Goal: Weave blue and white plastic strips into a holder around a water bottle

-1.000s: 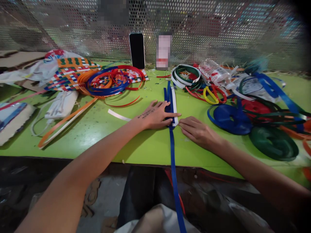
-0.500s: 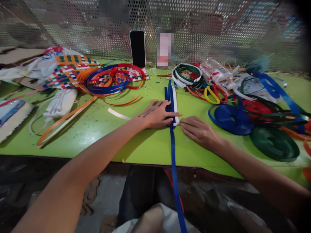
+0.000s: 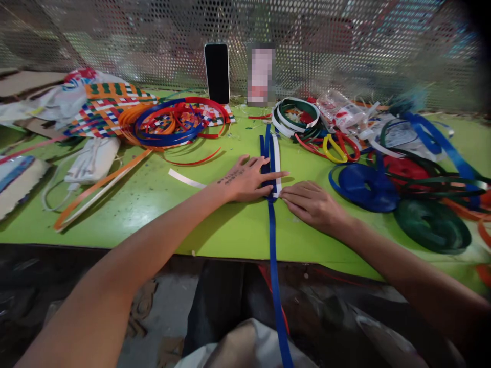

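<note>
Side by side on the green table lie blue strips [image 3: 272,153] and a white strip [image 3: 277,153]. My left hand [image 3: 247,180] rests flat across them with its fingers spread, pressing them down. A long blue strip [image 3: 273,230] runs from under it, over the table's front edge and down toward my lap. At the near end of the white strip, the fingers of my right hand [image 3: 309,202] are pinched together on its corner; the fingertips partly hide the contact. Another white strip [image 3: 186,179] passes beneath my left forearm.
Rolls of blue strip [image 3: 366,186] and green strip [image 3: 432,225] lie at right, near yellow-handled scissors [image 3: 334,149]. Coiled strips [image 3: 169,125] and a woven checked piece [image 3: 102,110] are at left, by a power strip [image 3: 93,159]. Two phones, one black [image 3: 217,73], lean against perforated metal.
Both hands stay nearly in place. My right fingers have shifted very slightly up and left at the white strip's corner. The camera view has moved a little.
</note>
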The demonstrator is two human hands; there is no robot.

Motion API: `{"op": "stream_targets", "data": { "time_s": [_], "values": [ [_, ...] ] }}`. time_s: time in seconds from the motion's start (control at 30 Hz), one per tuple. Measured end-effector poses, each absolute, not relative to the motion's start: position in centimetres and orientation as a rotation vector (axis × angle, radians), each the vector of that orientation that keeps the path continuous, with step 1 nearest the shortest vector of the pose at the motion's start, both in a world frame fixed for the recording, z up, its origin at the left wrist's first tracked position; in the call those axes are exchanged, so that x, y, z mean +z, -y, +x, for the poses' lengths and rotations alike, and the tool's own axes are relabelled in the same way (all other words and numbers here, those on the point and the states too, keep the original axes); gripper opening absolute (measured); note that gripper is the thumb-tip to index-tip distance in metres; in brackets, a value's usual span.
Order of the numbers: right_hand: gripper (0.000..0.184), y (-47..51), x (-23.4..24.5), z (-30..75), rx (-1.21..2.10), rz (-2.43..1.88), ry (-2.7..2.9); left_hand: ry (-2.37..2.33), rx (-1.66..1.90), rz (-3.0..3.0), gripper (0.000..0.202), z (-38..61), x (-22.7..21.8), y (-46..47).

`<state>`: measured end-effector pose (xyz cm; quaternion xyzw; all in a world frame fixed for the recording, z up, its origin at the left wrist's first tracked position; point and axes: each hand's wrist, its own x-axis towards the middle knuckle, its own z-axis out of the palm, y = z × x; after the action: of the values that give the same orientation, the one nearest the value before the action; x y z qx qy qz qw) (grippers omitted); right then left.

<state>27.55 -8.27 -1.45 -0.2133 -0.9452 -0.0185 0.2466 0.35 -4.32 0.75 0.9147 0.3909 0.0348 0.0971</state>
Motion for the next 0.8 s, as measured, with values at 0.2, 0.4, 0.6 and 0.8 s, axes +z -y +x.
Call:
{"op": "stream_targets", "data": {
  "time_s": [0.2, 0.4, 0.6, 0.8],
  "values": [
    [0.021, 8.4, -0.9, 27.3, -0.115, -0.596, 2.573, -1.229, 0.095, 2.653, 0.074, 0.2, 0.5, 4.2],
    [0.022, 8.3, -1.1, 27.2, -0.155, -0.574, 2.560, -1.263, 0.060, 2.548, 0.077, 0.6, 1.4, 4.1],
    [0.024, 8.2, -1.4, 27.3, -0.156, -0.582, 2.544, -1.263, 0.093, 2.446, 0.073, 0.2, 2.2, 4.0],
    [0.023, 8.3, -1.2, 27.1, -0.151, -0.588, 2.542, -1.295, 0.178, 2.500, 0.067, 0.9, 1.9, 4.6]
  ]
}}
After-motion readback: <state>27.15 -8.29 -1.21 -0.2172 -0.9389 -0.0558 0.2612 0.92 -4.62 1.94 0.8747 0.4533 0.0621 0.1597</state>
